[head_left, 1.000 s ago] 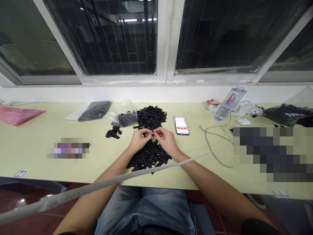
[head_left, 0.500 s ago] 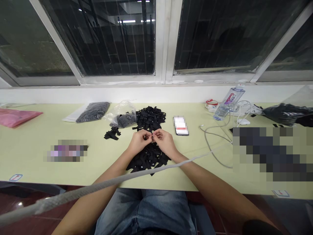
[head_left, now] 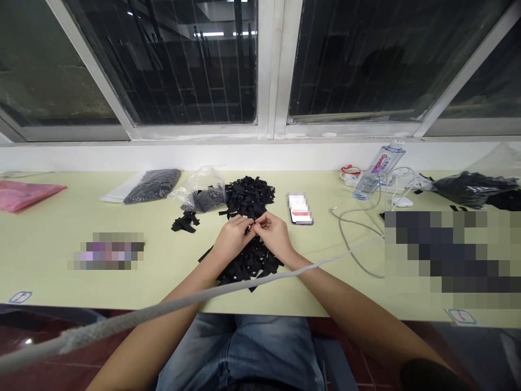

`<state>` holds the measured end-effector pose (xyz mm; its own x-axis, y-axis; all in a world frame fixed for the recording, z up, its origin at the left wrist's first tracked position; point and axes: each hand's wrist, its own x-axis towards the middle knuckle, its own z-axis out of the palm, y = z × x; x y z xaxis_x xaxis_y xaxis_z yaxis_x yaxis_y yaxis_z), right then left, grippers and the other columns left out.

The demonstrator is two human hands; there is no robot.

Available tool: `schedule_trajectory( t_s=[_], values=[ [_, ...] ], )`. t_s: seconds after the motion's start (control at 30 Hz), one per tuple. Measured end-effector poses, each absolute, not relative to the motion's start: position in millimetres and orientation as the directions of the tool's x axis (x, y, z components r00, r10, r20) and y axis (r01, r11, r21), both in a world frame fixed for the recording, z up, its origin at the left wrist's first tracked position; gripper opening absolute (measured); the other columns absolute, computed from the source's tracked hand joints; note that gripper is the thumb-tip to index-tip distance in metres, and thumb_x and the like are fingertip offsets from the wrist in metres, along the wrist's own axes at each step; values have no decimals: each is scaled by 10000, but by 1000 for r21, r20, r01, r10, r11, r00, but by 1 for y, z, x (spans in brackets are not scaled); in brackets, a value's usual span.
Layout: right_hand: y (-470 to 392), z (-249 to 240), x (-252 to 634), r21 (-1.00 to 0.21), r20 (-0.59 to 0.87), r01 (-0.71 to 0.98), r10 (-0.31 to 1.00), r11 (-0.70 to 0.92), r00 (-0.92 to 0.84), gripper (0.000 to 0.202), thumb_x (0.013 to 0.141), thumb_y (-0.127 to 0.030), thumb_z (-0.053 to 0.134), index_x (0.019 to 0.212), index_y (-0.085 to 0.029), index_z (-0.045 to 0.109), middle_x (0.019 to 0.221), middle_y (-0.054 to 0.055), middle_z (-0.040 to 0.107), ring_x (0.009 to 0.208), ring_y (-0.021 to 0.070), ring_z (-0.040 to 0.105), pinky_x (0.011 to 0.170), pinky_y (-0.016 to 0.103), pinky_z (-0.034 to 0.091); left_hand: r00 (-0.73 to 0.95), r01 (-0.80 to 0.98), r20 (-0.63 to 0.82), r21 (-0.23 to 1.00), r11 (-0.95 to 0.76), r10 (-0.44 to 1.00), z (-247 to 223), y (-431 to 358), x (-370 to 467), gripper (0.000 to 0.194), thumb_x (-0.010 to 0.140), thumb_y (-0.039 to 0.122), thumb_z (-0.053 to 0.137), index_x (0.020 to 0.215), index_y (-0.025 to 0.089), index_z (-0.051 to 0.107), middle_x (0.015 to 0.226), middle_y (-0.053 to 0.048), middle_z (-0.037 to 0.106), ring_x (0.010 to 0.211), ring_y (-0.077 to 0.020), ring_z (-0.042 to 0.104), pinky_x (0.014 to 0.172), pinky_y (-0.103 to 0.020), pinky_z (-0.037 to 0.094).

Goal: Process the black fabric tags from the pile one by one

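Note:
My left hand (head_left: 233,239) and my right hand (head_left: 273,234) meet fingertip to fingertip over the table, both closed in a pinch. A small dark piece shows between the fingertips, apparently a black strip (head_left: 254,220); most of it is hidden by my fingers. Below my hands lies a near pile of black strips (head_left: 250,266), some carrying small shiny spots. Just beyond them is a far pile of black strips (head_left: 249,194). One strip end (head_left: 205,254) pokes out left of my left wrist.
Left of the far pile sit an open clear bag (head_left: 207,196) of dark pieces, a small strip cluster (head_left: 185,222) and a filled bag (head_left: 152,185). A phone (head_left: 300,209), bottle (head_left: 378,169) and cables (head_left: 345,239) lie right. A grey cord (head_left: 211,296) crosses the foreground.
My left hand has turned slightly, its fingers now more folded over the fingertips' meeting point. A strip end now shows left of the left wrist. The view has shifted a little.

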<state>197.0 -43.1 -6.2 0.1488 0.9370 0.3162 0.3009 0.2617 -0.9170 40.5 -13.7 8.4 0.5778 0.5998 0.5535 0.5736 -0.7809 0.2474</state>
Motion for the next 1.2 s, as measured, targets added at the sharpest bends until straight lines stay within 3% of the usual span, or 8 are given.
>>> schedule_trajectory(
  t_s=[0.33, 0.67, 0.77, 0.87, 1.0, 1.2],
  values=[
    [-40, -10, 194, -950, 284, 184, 944, 252, 170, 62, 728, -245, 599, 732, -196, 562, 698, -21, 601, 679, 134, 570, 644, 227, 442, 614, 604, 611, 44, -796, 499, -1, -13, 40, 109, 951, 219, 557, 888, 169, 630, 761, -50, 621, 755, -203, 598, 683, -322, 478],
    [-40, -15, 191, -964, 265, 57, 945, 258, 192, 104, 698, -233, 650, 703, -189, 555, 657, -32, 570, 632, 120, 534, 607, 221, 413, 608, 548, 654, 65, -834, 451, -2, -10, 39, 116, 941, 203, 570, 857, 157, 635, 742, -45, 622, 711, -181, 586, 652, -297, 461],
    [-43, -13, 190, -962, 267, 0, 944, 272, 193, 120, 709, -239, 672, 716, -185, 565, 684, -25, 586, 649, 120, 556, 621, 223, 435, 547, 516, 677, 190, -835, 492, 0, -11, 40, 109, 912, 199, 597, 824, 159, 648, 725, -36, 630, 693, -164, 585, 656, -280, 461],
    [-45, -6, 191, -957, 282, -22, 944, 289, 172, 136, 754, -273, 676, 737, -185, 573, 720, -15, 602, 679, 125, 593, 645, 230, 476, 435, 481, 650, 418, -771, 624, 2, -13, 41, 85, 881, 211, 625, 827, 169, 676, 743, -22, 660, 683, -140, 597, 651, -252, 462],
    [-45, 0, 196, -956, 268, -84, 952, 282, 146, 164, 790, -322, 687, 801, -191, 588, 737, -7, 624, 673, 141, 643, 665, 266, 540, 279, 426, 547, 666, -612, 789, 4, -12, 42, 111, 850, 233, 626, 824, 174, 717, 754, -12, 707, 664, -131, 620, 640, -237, 466],
    [-39, -5, 202, -959, 246, -117, 962, 259, 118, 282, 765, -400, 759, 922, -194, 647, 769, 22, 677, 705, 170, 676, 713, 321, 586, 173, 238, 358, 889, -392, 917, 5, -5, 41, 190, 804, 313, 655, 806, 137, 726, 705, -26, 697, 623, -137, 609, 608, -241, 468]
  ],
)
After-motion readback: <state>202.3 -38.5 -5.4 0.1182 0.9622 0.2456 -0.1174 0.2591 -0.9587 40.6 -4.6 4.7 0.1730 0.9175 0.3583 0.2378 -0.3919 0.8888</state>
